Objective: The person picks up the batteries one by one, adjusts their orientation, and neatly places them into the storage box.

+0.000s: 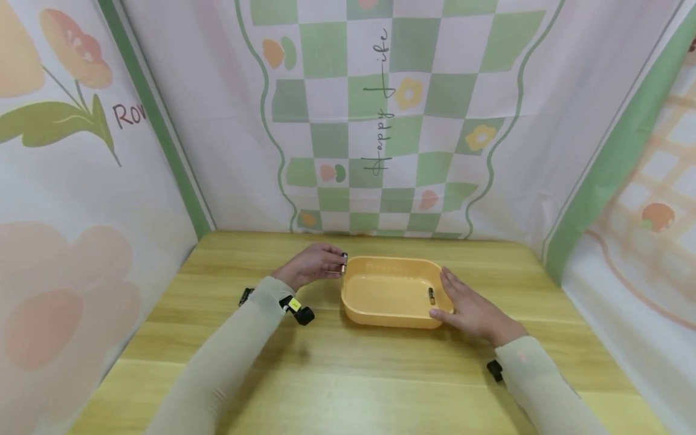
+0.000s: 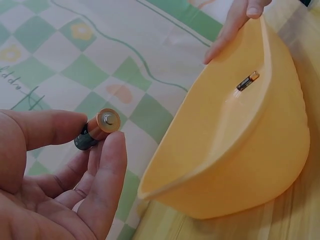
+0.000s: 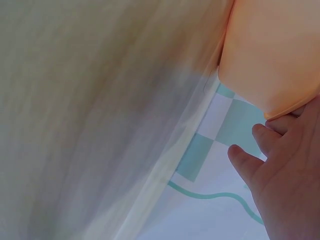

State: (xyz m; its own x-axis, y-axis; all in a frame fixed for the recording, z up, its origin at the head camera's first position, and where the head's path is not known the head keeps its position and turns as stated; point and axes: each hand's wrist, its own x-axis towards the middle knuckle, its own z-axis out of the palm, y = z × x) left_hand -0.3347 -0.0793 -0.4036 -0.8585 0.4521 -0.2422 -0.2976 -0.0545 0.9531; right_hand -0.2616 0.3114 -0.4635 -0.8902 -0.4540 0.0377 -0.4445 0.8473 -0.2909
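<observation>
My left hand (image 1: pixel 315 264) pinches a black and copper battery (image 2: pixel 104 125) between thumb and fingers, just off the left end of a yellow plastic basin (image 1: pixel 375 320). In the left wrist view, the battery's copper end with its metal nub faces the camera. A second battery (image 1: pixel 432 295) lies inside the basin near its right end. My right hand (image 1: pixel 478 311) holds that right end, thumb over the near rim and fingers along the far side. Part of this hand is hidden by the basin in the right wrist view.
The basin stands on a light wooden table (image 1: pixel 359 374). A small dark item (image 1: pixel 246 295) shows beside the left sleeve, too hidden to identify. A patterned cloth (image 1: pixel 364 96) hangs behind the table's far edge, with more cloth at both sides.
</observation>
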